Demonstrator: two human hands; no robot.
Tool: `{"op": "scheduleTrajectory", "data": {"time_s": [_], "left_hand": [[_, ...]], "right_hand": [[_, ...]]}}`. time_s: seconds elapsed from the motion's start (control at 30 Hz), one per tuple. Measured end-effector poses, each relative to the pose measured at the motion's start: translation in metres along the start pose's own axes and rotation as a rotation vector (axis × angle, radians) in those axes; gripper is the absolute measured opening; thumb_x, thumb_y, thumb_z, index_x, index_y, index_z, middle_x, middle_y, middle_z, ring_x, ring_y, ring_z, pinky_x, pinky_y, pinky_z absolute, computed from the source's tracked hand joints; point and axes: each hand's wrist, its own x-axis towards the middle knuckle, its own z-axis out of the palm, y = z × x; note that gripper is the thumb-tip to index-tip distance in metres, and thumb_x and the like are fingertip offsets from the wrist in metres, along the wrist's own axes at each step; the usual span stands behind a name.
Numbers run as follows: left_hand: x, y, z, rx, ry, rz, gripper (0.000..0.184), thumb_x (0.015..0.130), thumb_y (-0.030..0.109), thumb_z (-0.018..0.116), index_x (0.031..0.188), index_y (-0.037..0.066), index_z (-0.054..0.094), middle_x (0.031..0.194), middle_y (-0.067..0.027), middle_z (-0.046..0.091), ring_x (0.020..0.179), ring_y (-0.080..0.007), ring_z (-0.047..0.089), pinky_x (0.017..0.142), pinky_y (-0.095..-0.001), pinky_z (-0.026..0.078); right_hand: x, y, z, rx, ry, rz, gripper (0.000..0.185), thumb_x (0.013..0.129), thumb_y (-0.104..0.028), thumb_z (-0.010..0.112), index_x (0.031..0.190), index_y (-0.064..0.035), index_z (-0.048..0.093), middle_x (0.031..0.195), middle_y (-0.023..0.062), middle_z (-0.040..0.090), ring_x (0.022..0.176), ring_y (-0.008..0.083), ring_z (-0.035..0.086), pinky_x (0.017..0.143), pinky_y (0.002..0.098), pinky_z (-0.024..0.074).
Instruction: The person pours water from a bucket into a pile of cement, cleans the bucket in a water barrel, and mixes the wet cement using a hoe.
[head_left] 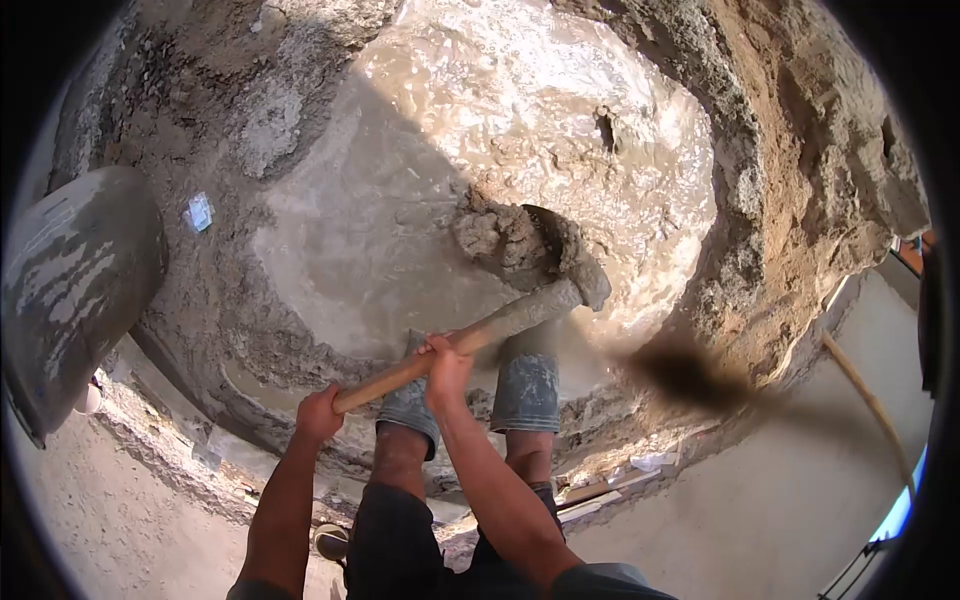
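Observation:
Both of my hands are wrapped round the wooden handle of a mud-caked hoe. My left hand grips the handle near its end. My right hand holds it further up, just in front of my legs. The hoe's head lies in a wide pool of wet, grey-brown mud, with a thick clump of mud against its blade. I stand at the near side of the pool in muddy boots.
A grey bucket lies tilted at the left, beside a small pale-blue scrap. Rough soil banks up on the right. A dark, motion-smeared shape hangs right of my boots. A wooden stick leans at far right.

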Motion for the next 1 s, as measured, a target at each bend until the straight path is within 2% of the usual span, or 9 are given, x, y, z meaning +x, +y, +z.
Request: {"op": "scheduleTrajectory", "data": {"time_s": [0.1, 0.2, 0.37, 0.43, 0.5, 0.6, 0.67, 0.73, 1.0], "left_hand": [[0.005, -0.005, 0.01, -0.057, 0.003, 0.009, 0.024, 0.072, 0.015, 0.074, 0.094, 0.01, 0.064, 0.084, -0.0165, 0.068, 0.082, -0.0393, 0.065, 0.071, -0.0503, 0.052], [0.035, 0.058, 0.005, -0.177, 0.005, 0.054, 0.025, 0.072, 0.016, 0.076, 0.093, 0.008, 0.064, 0.083, -0.0176, 0.068, 0.082, -0.0405, 0.065, 0.071, -0.0485, 0.051], [0.114, 0.2, -0.045, -0.645, 0.01, 0.257, 0.039, 0.075, 0.024, 0.077, 0.105, 0.002, 0.066, 0.083, -0.0189, 0.069, 0.08, -0.0339, 0.069, 0.072, -0.0413, 0.052], [0.145, 0.249, -0.072, -0.671, 0.005, 0.228, 0.04, 0.077, 0.024, 0.075, 0.108, 0.001, 0.065, 0.087, -0.0201, 0.069, 0.081, -0.0305, 0.07, 0.074, -0.0401, 0.052], [0.156, 0.285, -0.099, -0.724, -0.043, 0.157, 0.039, 0.079, 0.024, 0.071, 0.108, -0.001, 0.064, 0.088, -0.0223, 0.069, 0.083, -0.035, 0.07, 0.074, -0.0416, 0.053], [0.126, 0.31, -0.101, -0.68, 0.038, 0.0, 0.037, 0.08, 0.023, 0.069, 0.106, -0.003, 0.062, 0.085, -0.0236, 0.069, 0.082, -0.0393, 0.069, 0.073, -0.0436, 0.053], [0.093, 0.297, -0.083, -0.741, 0.022, -0.053, 0.037, 0.08, 0.023, 0.068, 0.106, -0.003, 0.062, 0.085, -0.0241, 0.069, 0.083, -0.041, 0.068, 0.073, -0.0448, 0.053], [0.069, 0.292, -0.084, -0.792, -0.006, -0.097, 0.037, 0.08, 0.023, 0.068, 0.106, -0.003, 0.061, 0.086, -0.0246, 0.068, 0.085, -0.0417, 0.068, 0.074, -0.0453, 0.053], [-0.039, 0.238, -0.051, -0.754, -0.09, -0.252, 0.04, 0.079, 0.021, 0.068, 0.108, -0.005, 0.059, 0.088, -0.0275, 0.067, 0.087, -0.0436, 0.067, 0.077, -0.0466, 0.053]], "right_hand": [[-0.026, -0.019, 0.014, 0.013, -0.06, -0.086, 0.019, 0.082, 0.009, 0.059, 0.082, -0.0052, 0.046, 0.076, 0.008, 0.051, 0.066, 0.0204, 0.053, 0.068, 0.04, 0.0496], [-0.01, -0.077, 0.029, -0.056, -0.142, -0.222, 0.021, 0.082, 0.006, 0.063, 0.083, -0.0047, 0.045, 0.076, 0.0088, 0.052, 0.063, 0.02, 0.054, 0.063, 0.0375, 0.0498], [0.096, -0.224, 0.119, -0.248, -0.098, -0.352, 0.011, 0.086, -0.004, 0.06, 0.085, -0.0047, 0.049, 0.067, 0.0031, 0.047, 0.055, 0.0154, 0.048, 0.05, 0.0326, 0.045], [0.15, -0.262, 0.16, -0.41, -0.056, -0.455, 0.011, 0.086, -0.005, 0.061, 0.08, -0.0013, 0.052, 0.066, 0.0047, 0.049, 0.052, 0.016, 0.051, 0.048, 0.0329, 0.0459], [0.216, -0.282, 0.177, -0.645, -0.113, -0.469, 0.018, 0.084, -0.01, 0.06, 0.074, 0.0041, 0.055, 0.061, 0.0119, 0.056, 0.051, 0.0231, 0.055, 0.048, 0.0373, 0.047], [0.249, -0.267, 0.163, -0.819, -0.374, -0.318, 0.019, 0.082, -0.013, 0.057, 0.074, 0.0037, 0.056, 0.061, 0.015, 0.057, 0.049, 0.0266, 0.056, 0.047, 0.0386, 0.048], [0.244, -0.24, 0.144, -0.855, -0.343, -0.181, 0.015, 0.08, -0.01, 0.054, 0.074, 0.0031, 0.056, 0.061, 0.0153, 0.056, 0.047, 0.0275, 0.056, 0.047, 0.0391, 0.0488], [0.199, -0.221, 0.155, -0.946, -0.039, -0.053, 0.012, 0.079, -0.007, 0.052, 0.073, 0.0035, 0.055, 0.061, 0.0157, 0.055, 0.047, 0.0281, 0.055, 0.047, 0.0405, 0.0496], [0.142, -0.11, 0.078, -0.916, -0.165, 0.2, 0.01, 0.08, -0.005, 0.053, 0.074, 0.0029, 0.054, 0.059, 0.0128, 0.053, 0.047, 0.0257, 0.054, 0.045, 0.0399, 0.0473]]}}
